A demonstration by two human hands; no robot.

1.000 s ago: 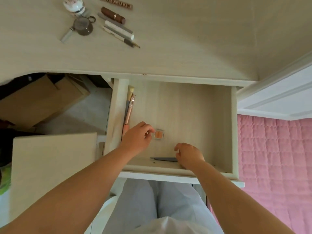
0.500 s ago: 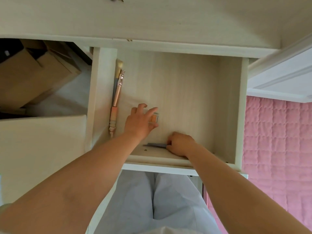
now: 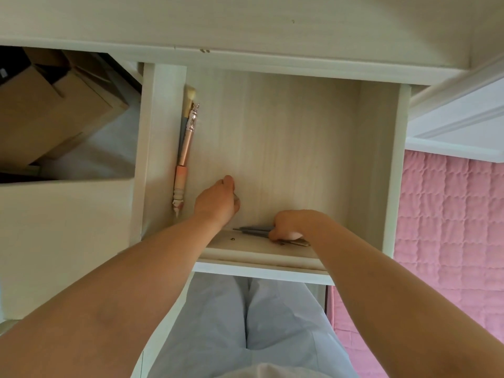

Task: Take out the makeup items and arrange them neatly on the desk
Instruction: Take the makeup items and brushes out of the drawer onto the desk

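Head view: I am curling my left hand (image 3: 216, 201) around something small near the drawer (image 3: 392, 165) front edge; what it holds is hidden. My right hand (image 3: 289, 225) is pinching a slim grey pencil (image 3: 252, 229) lying along that edge. I am advising lifting both straight up, keeping the pencil level.

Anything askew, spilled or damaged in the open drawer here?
Nothing stands out. The brushes lie straight along the drawer left wall, the left hand curls over something small, and the right hand grips a grey pencil by the front wall.
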